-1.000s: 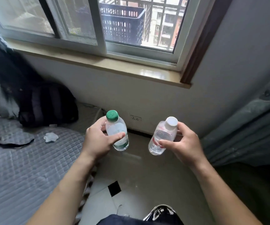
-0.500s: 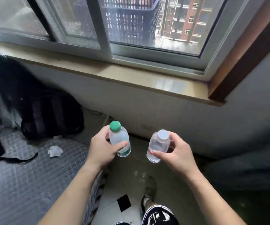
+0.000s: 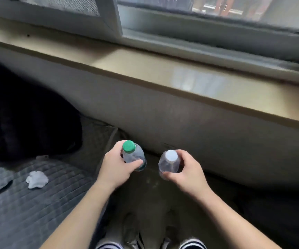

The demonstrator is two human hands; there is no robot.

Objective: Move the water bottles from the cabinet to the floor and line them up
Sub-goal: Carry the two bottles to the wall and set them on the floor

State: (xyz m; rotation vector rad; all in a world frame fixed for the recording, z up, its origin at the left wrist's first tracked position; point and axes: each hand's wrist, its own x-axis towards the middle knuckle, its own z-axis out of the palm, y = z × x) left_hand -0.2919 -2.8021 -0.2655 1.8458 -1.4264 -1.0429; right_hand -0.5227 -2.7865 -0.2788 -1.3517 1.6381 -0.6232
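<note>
Now left hand [image 3: 115, 168] gripping green-capped bottle [image 3: 133, 156], right hand [image 3: 185, 175] white-capped bottle [image 3: 169, 163]

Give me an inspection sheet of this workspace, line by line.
Surface: bare floor below the window wall, dim.
Job's things: green-capped bottle and white-capped bottle, both upright, side by side, apart.
Clutter: crumpled white tissue on the quilted mat; black bag.
Grippers: left hand grips the green-capped one, right hand the white-capped.
Cables: nothing seen.
Surroundings: windowsill.
</note>
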